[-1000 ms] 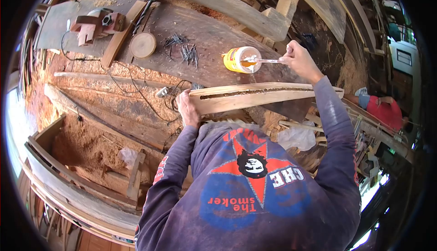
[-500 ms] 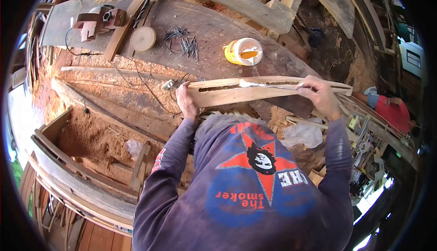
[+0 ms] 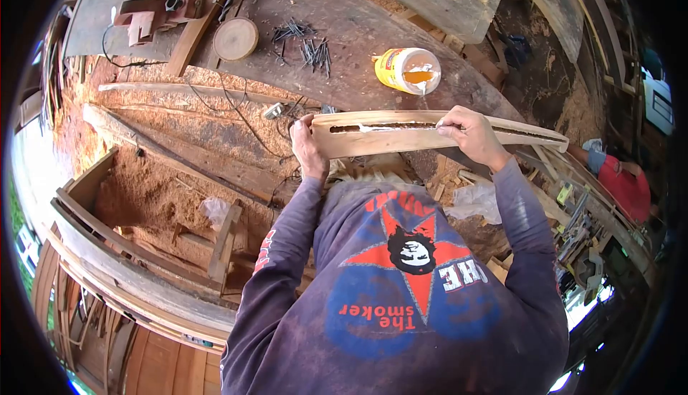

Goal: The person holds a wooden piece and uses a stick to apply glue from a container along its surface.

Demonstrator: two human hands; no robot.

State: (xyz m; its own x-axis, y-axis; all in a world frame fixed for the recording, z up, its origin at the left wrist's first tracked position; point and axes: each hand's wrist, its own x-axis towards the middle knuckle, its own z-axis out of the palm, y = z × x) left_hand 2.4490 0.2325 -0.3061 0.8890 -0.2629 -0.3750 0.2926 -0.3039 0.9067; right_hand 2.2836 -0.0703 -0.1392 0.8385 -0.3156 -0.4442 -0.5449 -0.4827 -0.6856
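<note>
A long, slightly curved wooden board with a narrow dark slot along its edge lies across the front of my body. My left hand is wrapped round its left end. My right hand is closed in a pinch at the slot, right of the board's middle; what the fingertips hold, if anything, is too small to make out. White paste streaks part of the slot. Beyond the board, an open yellow tub with white paste on its inner wall stands on the dark workbench.
Several dark nails and a round wooden disc lie on the bench, near a reddish power tool. Sawdust fills a wooden frame at left. Plastic sheeting lies at right. A person in red is at far right.
My right hand has moved left along the slot. The white paste now reaches nearer the slot's left end and looks thinner. My left hand keeps its hold on the board.
</note>
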